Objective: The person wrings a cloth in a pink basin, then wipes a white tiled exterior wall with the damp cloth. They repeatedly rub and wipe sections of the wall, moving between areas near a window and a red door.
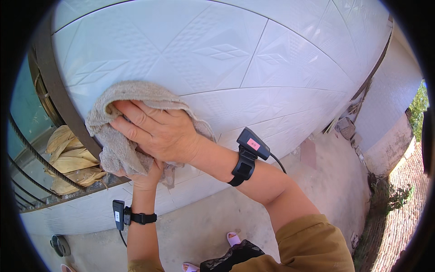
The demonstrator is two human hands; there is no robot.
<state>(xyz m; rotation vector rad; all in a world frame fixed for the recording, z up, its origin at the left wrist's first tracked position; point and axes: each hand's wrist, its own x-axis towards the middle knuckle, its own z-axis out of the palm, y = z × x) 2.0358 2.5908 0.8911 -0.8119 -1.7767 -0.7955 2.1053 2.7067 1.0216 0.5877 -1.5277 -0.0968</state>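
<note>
The brown sleeve [312, 247] leads to the right hand [163, 133], fingers extended over the grey cloth [145, 90] at the tiled wall's [290, 59] left edge; the left hand [147, 177], lower, is partly covered, its grip unclear.

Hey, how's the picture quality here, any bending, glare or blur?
Head view: fisheye distortion bows the seams of the tiled wall, and black surrounds the round image; same head view: the ridged surface at far right is glaringly sunlit, while the wall gets softer light; also head view: the right hand and the cloth look fairly sharp, without obvious motion blur.
</note>
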